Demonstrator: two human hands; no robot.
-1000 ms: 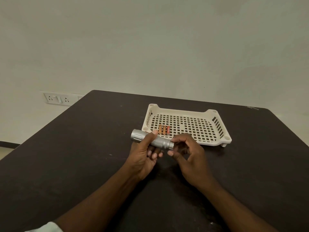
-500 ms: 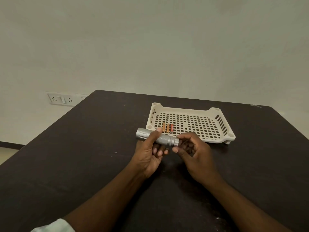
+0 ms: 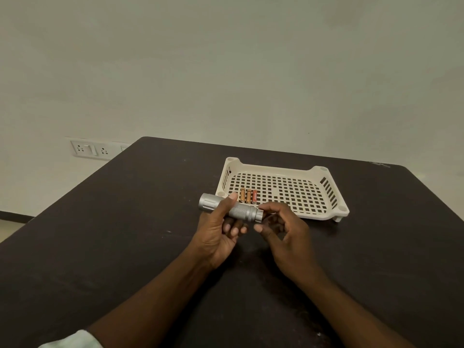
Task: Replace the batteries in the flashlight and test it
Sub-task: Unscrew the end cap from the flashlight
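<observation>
The left hand (image 3: 218,236) grips the flashlight (image 3: 232,209) mid-barrel, axis along the tray's (image 3: 324,218) near edge, tail cap toward the loosely pinching right hand (image 3: 285,232).

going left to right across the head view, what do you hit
white wall socket panel → silver metal flashlight, gripped by the left hand → three small orange batteries → right hand at the flashlight's tail end → far rim of the cream perforated plastic tray

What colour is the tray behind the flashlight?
Cream, its floor a grid of holes; head view.
</observation>
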